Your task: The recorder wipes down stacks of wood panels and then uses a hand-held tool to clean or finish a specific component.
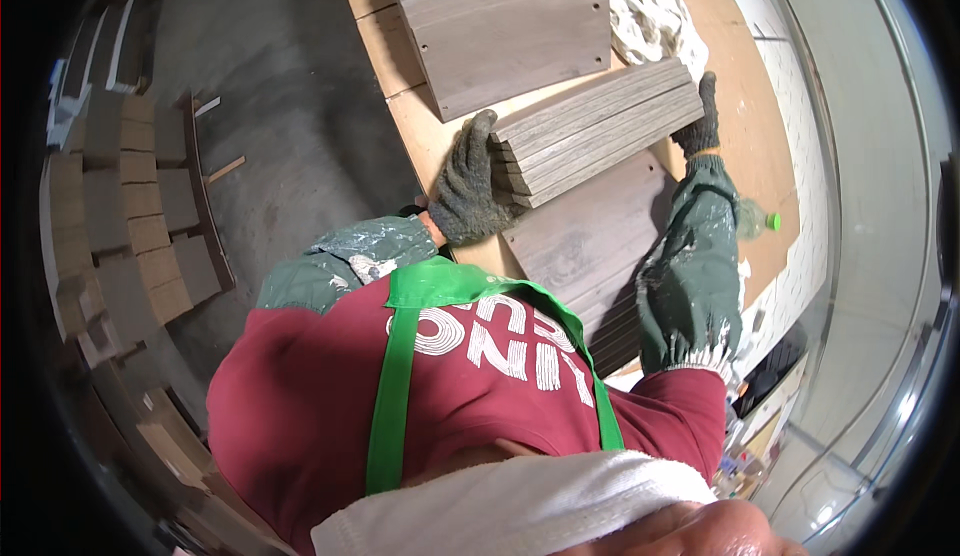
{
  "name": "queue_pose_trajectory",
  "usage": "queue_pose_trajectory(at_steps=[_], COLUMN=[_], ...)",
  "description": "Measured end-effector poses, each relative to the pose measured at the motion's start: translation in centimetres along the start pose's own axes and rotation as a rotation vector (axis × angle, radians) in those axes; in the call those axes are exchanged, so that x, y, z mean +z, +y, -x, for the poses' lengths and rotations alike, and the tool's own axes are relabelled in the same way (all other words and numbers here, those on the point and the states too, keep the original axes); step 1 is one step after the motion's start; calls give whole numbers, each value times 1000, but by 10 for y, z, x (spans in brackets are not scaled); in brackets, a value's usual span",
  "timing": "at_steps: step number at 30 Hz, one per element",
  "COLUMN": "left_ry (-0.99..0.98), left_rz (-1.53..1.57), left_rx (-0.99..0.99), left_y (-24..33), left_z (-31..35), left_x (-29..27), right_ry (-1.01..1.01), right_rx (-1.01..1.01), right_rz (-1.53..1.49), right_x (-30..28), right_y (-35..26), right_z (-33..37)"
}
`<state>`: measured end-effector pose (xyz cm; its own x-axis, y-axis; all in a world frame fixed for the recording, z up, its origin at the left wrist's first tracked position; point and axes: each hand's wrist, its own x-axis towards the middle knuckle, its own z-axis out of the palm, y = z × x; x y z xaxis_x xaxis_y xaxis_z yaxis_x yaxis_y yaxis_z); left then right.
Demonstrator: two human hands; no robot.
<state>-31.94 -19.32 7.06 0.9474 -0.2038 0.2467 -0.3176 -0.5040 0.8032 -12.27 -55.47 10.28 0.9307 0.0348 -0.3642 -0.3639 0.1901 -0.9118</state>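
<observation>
across the worktable (765,136), a bundle of grey-brown boards (605,131) is held between two gloved hands, its long edges turned toward the viewer; the left hand (468,184) grips the left end, fingers closed against the wood; the right hand (700,121) clasps the opposite end, most of its fingers hidden behind the boards; the bundle lies between a far board (510,31), flat and holed near its edges, and a near pile (590,221), partly covered by it; whether bundle and pile touch cannot be told; judged from this arrangement, the handling is midway: the bundle is gathered and gripped, but not yet released; far board and near pile lie outside both grips; which boards are finished, and how many remain, is not shown; a white cloth (655,16) lies beside the far board.
</observation>
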Motion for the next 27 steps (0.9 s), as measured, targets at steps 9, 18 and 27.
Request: queue_pose_trajectory(at_steps=[9,18,27], left_ry=[176,212,84], left_rz=[-186,-101,1145], left_rx=[206,85,-490], left_y=[-8,-13,8], left_z=[-9,-11,-17], left_x=[13,12,-19], right_ry=[-157,-99,75], right_rx=[-85,-58,289], right_rz=[-245,-185,618], right_x=[21,38,68], right_y=[-6,-12,-63], right_z=[-9,-17,50])
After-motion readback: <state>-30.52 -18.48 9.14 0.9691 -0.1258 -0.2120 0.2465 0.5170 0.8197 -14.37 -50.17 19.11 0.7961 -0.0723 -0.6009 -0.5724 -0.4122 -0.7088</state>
